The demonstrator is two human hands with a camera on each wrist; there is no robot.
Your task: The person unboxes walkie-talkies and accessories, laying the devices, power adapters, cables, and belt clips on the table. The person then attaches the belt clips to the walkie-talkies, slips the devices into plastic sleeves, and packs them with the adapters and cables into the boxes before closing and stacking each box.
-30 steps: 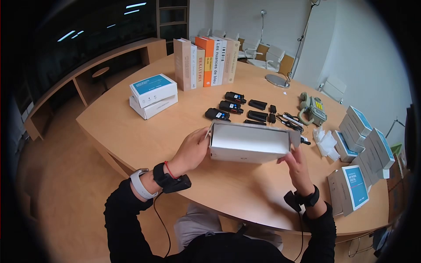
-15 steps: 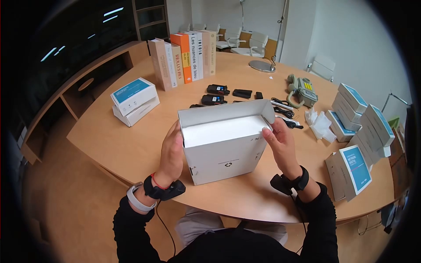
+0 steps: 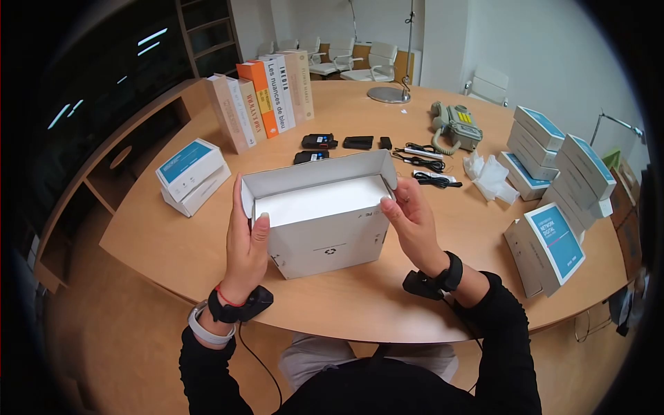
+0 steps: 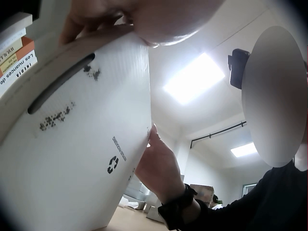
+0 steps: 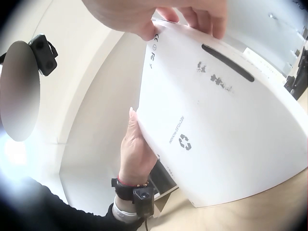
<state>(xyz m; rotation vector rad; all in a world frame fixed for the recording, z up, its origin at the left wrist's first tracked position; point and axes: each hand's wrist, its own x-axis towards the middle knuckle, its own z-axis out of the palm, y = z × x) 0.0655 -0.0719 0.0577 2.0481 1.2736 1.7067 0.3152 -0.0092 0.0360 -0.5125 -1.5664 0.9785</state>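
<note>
A white cardboard box [image 3: 330, 238] stands upright between my hands, with its top flap raised at the back and a plain white surface inside the opening. My left hand [image 3: 245, 242] holds its left side, thumb at the front edge. On the opposite side, my right hand [image 3: 417, 225] grips the top right corner, thumb on the front edge and fingers behind. A recycling mark shows on the front face. In the left wrist view a dark slot runs along the side of the box [image 4: 91, 134]; the right wrist view shows a similar slot in the box [image 5: 216, 125].
Behind the box lie walkie-talkies [image 3: 319, 142], a black block [image 3: 358, 142] and coiled cables [image 3: 434, 180]. Further right are a corded telephone [image 3: 462, 131], crumpled plastic [image 3: 490, 178] and several white-and-blue boxes [image 3: 555, 242]. Two boxes [image 3: 195, 176] and a row of books [image 3: 263, 100] stand left.
The box has swung from a tilted, lifted pose to upright, its front face now showing. Both hands keep hold of it. The head view has turned, shifting the table's things leftward.
</note>
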